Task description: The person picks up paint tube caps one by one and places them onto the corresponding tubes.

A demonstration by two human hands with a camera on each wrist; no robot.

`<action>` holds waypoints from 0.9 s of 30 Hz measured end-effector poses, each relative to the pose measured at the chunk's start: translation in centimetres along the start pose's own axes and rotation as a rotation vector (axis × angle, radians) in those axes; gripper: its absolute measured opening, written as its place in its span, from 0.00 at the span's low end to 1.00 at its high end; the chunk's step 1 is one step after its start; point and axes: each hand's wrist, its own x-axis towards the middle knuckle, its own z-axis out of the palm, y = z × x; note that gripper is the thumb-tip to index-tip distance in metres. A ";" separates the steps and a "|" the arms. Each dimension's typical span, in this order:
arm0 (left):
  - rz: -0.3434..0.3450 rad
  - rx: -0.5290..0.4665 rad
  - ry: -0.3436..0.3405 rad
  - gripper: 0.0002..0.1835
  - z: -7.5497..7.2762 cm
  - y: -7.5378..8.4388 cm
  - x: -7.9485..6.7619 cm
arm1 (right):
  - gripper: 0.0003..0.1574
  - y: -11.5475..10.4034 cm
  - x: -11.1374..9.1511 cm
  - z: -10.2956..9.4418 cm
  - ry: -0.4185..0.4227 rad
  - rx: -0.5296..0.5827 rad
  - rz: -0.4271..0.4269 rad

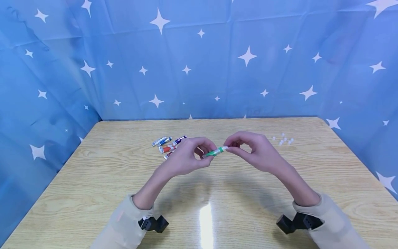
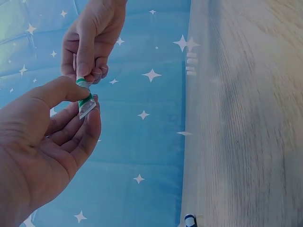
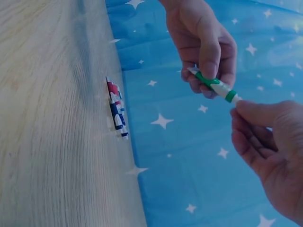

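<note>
A small green-and-white paint tube (image 1: pixel 216 151) is held between both hands above the table. My left hand (image 1: pixel 189 155) pinches its flat crimped end between thumb and fingers, as the left wrist view also shows. At the other end, the thumb and forefinger of my right hand (image 1: pixel 255 151) pinch the white cap end. The fingertips cover the cap, so whether it is on or loose cannot be seen. In the right wrist view the tube (image 3: pixel 218 87) slants between the two hands.
Several paint tubes (image 1: pixel 168 149), blue, orange, red and purple, lie beyond my left hand, partly hidden by it. Several small white caps (image 1: pixel 285 139) lie scattered at the back right of the wooden table (image 1: pixel 109 180). A blue star-patterned cloth (image 1: pixel 205 83) hangs behind.
</note>
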 end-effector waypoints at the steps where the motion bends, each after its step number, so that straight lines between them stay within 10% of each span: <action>1: 0.001 -0.010 0.001 0.07 0.0 0.0 0.0 | 0.10 0.0 0.0 0.0 -0.001 0.003 -0.002; 27: 0.078 0.012 0.086 0.08 0.6 0.8 0.0 | 0.14 1.6 -0.5 0.7 0.055 -0.061 0.013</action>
